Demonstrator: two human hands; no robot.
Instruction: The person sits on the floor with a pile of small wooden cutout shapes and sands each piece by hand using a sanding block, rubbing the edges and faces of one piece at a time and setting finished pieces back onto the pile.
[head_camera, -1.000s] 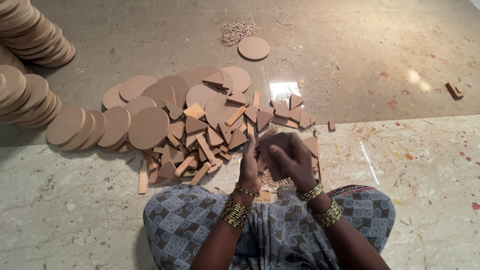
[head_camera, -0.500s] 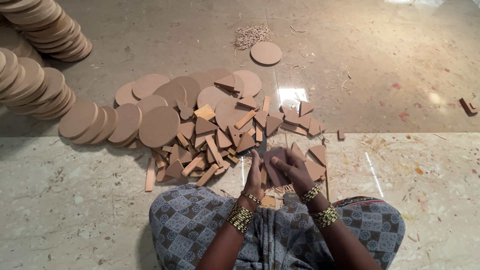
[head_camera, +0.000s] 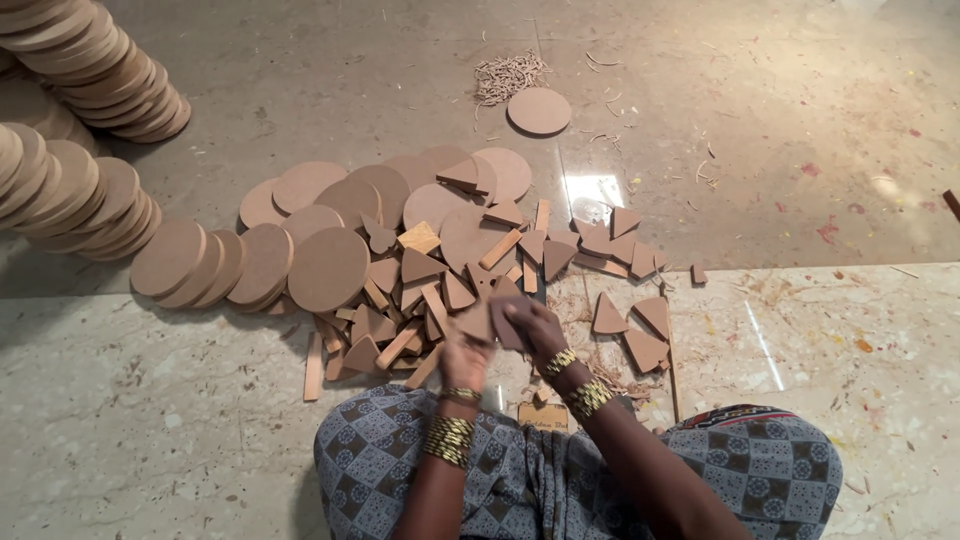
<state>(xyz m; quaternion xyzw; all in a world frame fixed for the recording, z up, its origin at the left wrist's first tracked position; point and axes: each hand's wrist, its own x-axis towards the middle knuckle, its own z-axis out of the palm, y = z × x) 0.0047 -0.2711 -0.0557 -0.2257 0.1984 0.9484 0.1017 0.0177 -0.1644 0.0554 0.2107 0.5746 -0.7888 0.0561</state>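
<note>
Head view:
Left hand (head_camera: 466, 352): closed on a small brown board piece (head_camera: 476, 322), held up just above the lap.
Right hand (head_camera: 532, 322): fingers curled around a darker piece (head_camera: 507, 322), touching the left hand's piece.
Bangles (head_camera: 449, 438): gold, stacked on both wrists.
Scrap pile (head_camera: 440, 285): triangles, strips and odd offcuts heaped on the floor just beyond the hands.
Loose triangles (head_camera: 632, 330): a few lie to the right of the hands, near a thin stick (head_camera: 670, 350).
Discs (head_camera: 328, 268): round boards overlap in a spread left of and behind the scraps.
Disc stacks (head_camera: 95, 65): leaning rows at far left.
Single disc (head_camera: 538, 110): lies alone farther off, beside a tuft of shavings (head_camera: 508, 75).
Floor (head_camera: 150, 420): pale marble near, grey beyond.
</note>
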